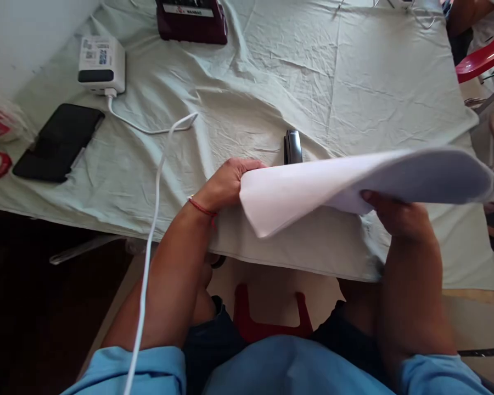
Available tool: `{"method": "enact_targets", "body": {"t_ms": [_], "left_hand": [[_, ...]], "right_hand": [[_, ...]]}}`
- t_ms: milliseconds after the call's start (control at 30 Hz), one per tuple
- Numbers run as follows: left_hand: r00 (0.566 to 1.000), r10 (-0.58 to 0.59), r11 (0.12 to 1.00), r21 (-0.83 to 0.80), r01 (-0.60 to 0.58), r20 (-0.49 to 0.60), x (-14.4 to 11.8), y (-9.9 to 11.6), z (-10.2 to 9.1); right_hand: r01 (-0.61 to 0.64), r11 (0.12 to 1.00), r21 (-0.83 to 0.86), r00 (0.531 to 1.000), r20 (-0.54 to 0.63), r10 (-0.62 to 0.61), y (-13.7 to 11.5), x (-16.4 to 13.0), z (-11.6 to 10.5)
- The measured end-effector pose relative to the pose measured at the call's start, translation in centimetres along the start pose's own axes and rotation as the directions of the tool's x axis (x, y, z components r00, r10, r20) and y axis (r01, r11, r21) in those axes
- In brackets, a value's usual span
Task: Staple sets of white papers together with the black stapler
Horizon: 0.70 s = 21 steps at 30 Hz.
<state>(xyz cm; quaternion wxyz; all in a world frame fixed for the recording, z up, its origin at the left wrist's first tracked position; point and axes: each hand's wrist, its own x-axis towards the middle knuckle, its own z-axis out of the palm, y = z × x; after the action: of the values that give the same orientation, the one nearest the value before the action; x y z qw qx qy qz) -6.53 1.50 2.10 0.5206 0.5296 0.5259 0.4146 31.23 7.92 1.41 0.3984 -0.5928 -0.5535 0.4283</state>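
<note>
Both hands hold a stack of white paper [354, 184] lifted above the table [313, 82]. The left hand [226, 184] grips its near-left corner, fingers closed on the edge; the right hand [395, 216] supports it beneath, fingers curled on it. The sheets bow, thin and smooth. A dark stapler [292, 147] lies untouched on the wrinkled green cloth [251, 60], just behind.
</note>
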Motion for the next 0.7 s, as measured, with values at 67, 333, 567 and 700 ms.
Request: {"method": "enact_targets", "body": {"t_ms": [67, 333, 567, 700], "left_hand": [[0.998, -0.008, 1.0, 0.018, 0.009, -0.055, 0.1, -0.3, 0.4], [0.978, -0.208, 0.972, -0.106, 0.21, 0.029, -0.5, 0.5, 0.7], [0.86, -0.266, 0.956, 0.237, 0.175, 0.435, 0.1, 0.4, 0.5], [0.824, -0.238, 0.923, 0.384, 0.027, 0.515, 0.7, 0.8, 1.6]], "right_hand": [[0.029, 0.989, 0.148, 1.0, -0.003, -0.029, -0.4, -0.1, 0.9], [-0.206, 0.964, 0.168, 0.977, 0.098, 0.192, -1.9, 0.5, -1.7], [-0.043, 0.996, 0.074, 0.975, 0.219, 0.026, -2.7, -0.3, -3.3], [-0.088, 0.996, -0.019, 0.849, 0.522, 0.085, -3.3, -1.5, -1.7]]}}
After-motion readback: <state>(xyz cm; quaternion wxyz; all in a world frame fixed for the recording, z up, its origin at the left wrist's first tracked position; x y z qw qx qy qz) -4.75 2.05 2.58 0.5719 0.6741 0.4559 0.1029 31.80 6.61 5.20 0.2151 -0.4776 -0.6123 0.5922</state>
